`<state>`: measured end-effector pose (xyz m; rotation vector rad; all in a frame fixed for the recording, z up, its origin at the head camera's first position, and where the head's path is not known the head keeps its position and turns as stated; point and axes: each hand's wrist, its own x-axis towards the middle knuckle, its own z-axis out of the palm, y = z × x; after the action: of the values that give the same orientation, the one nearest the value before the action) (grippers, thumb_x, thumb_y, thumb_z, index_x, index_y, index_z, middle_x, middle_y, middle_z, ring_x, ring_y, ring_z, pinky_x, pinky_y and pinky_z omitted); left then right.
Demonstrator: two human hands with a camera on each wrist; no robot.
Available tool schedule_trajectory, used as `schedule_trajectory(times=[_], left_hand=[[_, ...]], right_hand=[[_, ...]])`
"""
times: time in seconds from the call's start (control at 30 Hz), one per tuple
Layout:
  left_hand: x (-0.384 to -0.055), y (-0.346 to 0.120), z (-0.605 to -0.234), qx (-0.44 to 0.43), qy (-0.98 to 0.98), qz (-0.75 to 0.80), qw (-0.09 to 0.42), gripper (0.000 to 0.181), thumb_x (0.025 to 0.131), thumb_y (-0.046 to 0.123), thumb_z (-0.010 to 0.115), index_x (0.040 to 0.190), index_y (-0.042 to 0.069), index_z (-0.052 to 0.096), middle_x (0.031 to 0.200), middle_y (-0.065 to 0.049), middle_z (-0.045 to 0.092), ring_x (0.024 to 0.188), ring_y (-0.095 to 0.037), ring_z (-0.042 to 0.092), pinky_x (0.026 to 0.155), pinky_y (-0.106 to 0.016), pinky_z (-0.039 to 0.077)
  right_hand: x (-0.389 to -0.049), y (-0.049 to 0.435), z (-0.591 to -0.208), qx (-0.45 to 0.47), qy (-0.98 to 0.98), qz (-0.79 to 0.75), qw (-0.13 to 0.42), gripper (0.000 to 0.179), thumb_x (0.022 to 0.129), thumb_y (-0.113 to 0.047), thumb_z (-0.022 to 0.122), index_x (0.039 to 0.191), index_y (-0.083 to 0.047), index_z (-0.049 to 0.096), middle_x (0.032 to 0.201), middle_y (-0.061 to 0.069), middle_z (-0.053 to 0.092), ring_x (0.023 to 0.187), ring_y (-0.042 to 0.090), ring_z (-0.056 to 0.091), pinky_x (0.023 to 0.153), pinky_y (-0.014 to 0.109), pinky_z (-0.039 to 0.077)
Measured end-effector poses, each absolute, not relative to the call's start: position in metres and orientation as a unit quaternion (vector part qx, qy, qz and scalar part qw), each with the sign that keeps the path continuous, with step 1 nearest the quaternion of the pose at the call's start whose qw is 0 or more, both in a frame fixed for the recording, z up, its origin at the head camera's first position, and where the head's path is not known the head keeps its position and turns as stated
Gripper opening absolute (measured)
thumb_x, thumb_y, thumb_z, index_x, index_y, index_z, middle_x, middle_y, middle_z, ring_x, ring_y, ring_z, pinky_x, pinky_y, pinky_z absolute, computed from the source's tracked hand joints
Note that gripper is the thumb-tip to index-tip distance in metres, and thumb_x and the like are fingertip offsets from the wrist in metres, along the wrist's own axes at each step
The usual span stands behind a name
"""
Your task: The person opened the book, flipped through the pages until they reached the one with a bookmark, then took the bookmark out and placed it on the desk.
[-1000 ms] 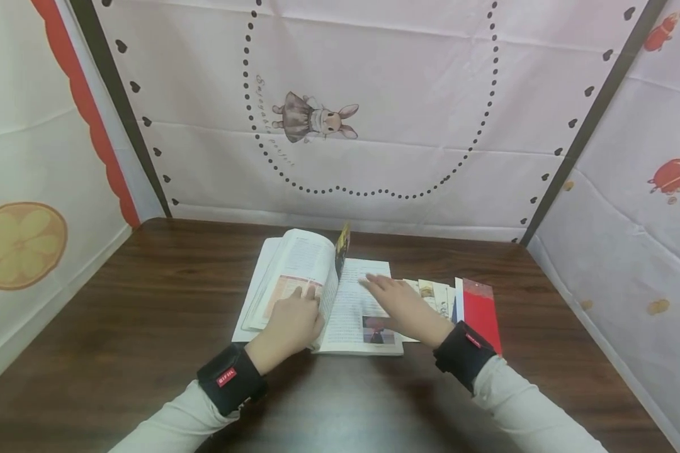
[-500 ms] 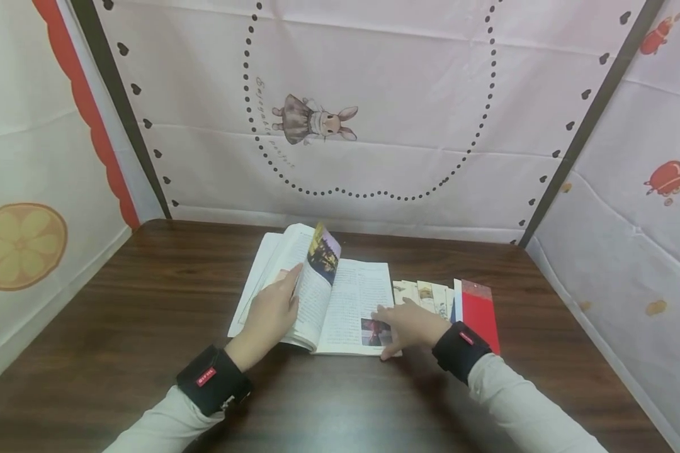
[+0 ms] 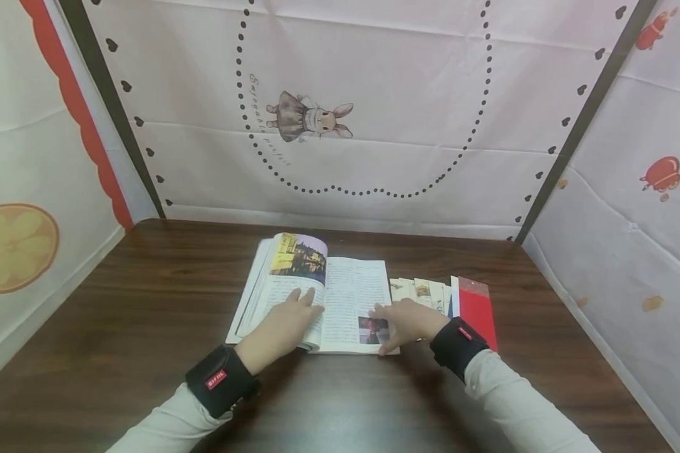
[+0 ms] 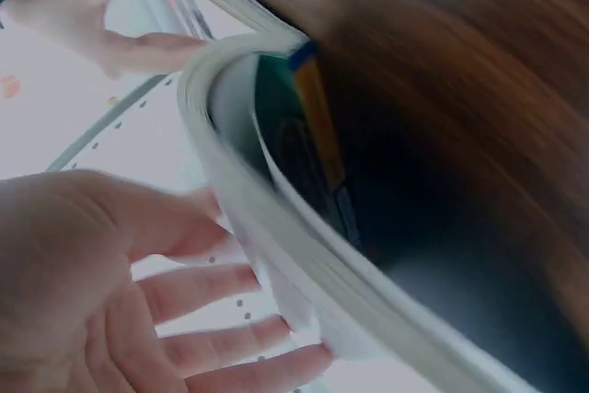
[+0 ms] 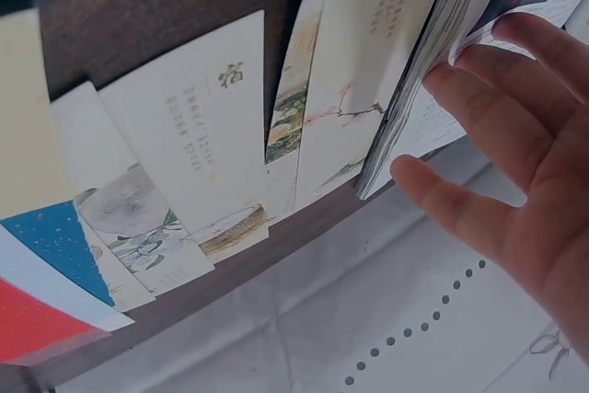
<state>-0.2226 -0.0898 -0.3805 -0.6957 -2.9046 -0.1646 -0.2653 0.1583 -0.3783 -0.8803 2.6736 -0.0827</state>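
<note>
An open book (image 3: 345,283) lies in the middle of the table in the head view, a colour photo of buildings at the top of its left page. Across that page's lower part rests my left hand (image 3: 280,327), fingers spread and mostly straight. The left wrist view shows this hand's fingertips (image 4: 248,278) against the curved block of pages. My right hand (image 3: 410,321) touches the lower right of the right page, by a small dark picture. Its fingers reach over the page edge in the right wrist view, slightly bent and holding nothing.
Several illustrated paper cards (image 5: 198,135) fan out right of the book, partly under my right hand in the head view. Beyond them lies a red booklet (image 3: 477,311). The brown table (image 3: 147,283) is enclosed by printed cloth walls (image 3: 396,126).
My left hand has lifted a leaf and turned it leftward, so the photo page now lies flat. My right hand came down from above the right page to its lower edge.
</note>
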Motion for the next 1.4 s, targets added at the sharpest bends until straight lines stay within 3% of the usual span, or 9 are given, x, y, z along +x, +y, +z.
schedule_trajectory(times=[0.17,0.37,0.5,0.67,0.83,0.97,1.07,1.23,1.4], left_hand=[[-0.229,-0.090,-0.377,-0.206,-0.969,-0.121,0.056,0.017,0.092,0.014,0.057,0.101,0.005,0.068,0.107,-0.016,0.067,0.091,-0.031,0.063,0.078,-0.042,0.052],[-0.231,-0.087,-0.383,-0.218,-0.966,-0.131,0.049,0.021,0.092,0.016,0.056,0.100,0.002,0.069,0.110,-0.024,0.066,0.093,-0.036,0.064,0.079,-0.045,0.052],[-0.229,-0.085,-0.385,-0.209,-0.969,-0.123,0.053,0.020,0.089,0.021,0.062,0.092,0.004,0.070,0.102,-0.020,0.069,0.083,-0.031,0.064,0.073,-0.040,0.051],[-0.226,-0.081,-0.386,-0.190,-0.976,-0.094,0.044,0.054,0.075,0.056,0.070,0.092,0.005,0.070,0.091,-0.014,0.067,0.072,-0.023,0.055,0.058,-0.033,0.043],[-0.224,-0.070,-0.387,-0.168,-0.981,-0.080,0.045,0.085,0.062,0.079,0.062,0.101,0.004,0.068,0.101,-0.019,0.064,0.085,-0.032,0.059,0.060,-0.038,0.048],[-0.223,-0.063,-0.387,-0.165,-0.982,-0.073,0.051,0.089,0.061,0.078,0.063,0.107,0.001,0.066,0.113,-0.025,0.062,0.102,-0.041,0.059,0.071,-0.046,0.052],[-0.223,-0.061,-0.389,-0.165,-0.983,-0.057,0.059,0.081,0.065,0.071,0.067,0.105,0.001,0.067,0.112,-0.026,0.063,0.106,-0.044,0.058,0.073,-0.048,0.053],[-0.225,-0.058,-0.394,-0.166,-0.982,-0.040,0.085,0.053,0.075,0.048,0.070,0.101,0.001,0.067,0.117,-0.027,0.062,0.110,-0.048,0.056,0.072,-0.053,0.054],[-0.226,-0.056,-0.394,-0.173,-0.979,-0.039,0.096,0.044,0.078,0.037,0.067,0.099,-0.002,0.067,0.117,-0.028,0.061,0.109,-0.049,0.056,0.071,-0.054,0.054]], right_hand=[[-0.265,0.155,-0.381,-0.329,0.934,-0.013,0.140,0.066,0.078,-0.041,0.073,0.136,-0.019,0.051,0.138,0.006,0.053,0.102,0.022,0.060,0.086,0.033,0.050],[-0.259,0.158,-0.390,-0.435,0.892,0.116,0.036,0.053,0.081,-0.038,0.071,0.129,-0.020,0.057,0.118,-0.003,0.067,0.094,0.016,0.065,0.083,0.026,0.050],[-0.258,0.162,-0.393,-0.473,0.869,0.141,-0.036,0.047,0.075,-0.027,0.080,0.119,-0.022,0.065,0.100,-0.008,0.073,0.084,0.009,0.068,0.078,0.020,0.051],[-0.263,0.156,-0.382,-0.478,0.856,0.128,-0.150,0.026,0.073,-0.014,0.080,0.097,-0.018,0.071,0.087,-0.006,0.074,0.081,0.010,0.068,0.081,0.026,0.052],[-0.265,0.144,-0.362,-0.479,0.828,0.100,-0.272,0.021,0.073,-0.015,0.079,0.092,-0.017,0.071,0.089,-0.006,0.073,0.088,0.010,0.068,0.085,0.028,0.051],[-0.263,0.136,-0.349,-0.499,0.798,0.090,-0.326,0.024,0.070,-0.015,0.081,0.092,-0.017,0.071,0.090,-0.006,0.073,0.090,0.010,0.067,0.085,0.027,0.051],[-0.261,0.132,-0.344,-0.519,0.778,0.090,-0.342,0.027,0.069,-0.016,0.082,0.094,-0.017,0.071,0.092,-0.007,0.073,0.092,0.010,0.066,0.086,0.027,0.051],[-0.262,0.128,-0.343,-0.523,0.774,0.082,-0.347,0.029,0.068,-0.018,0.083,0.095,-0.017,0.071,0.096,-0.006,0.073,0.094,0.010,0.066,0.087,0.028,0.051],[-0.261,0.131,-0.345,-0.460,0.828,0.029,-0.320,0.038,0.073,-0.014,0.080,0.108,-0.011,0.067,0.115,0.003,0.068,0.107,0.016,0.064,0.090,0.032,0.051]])
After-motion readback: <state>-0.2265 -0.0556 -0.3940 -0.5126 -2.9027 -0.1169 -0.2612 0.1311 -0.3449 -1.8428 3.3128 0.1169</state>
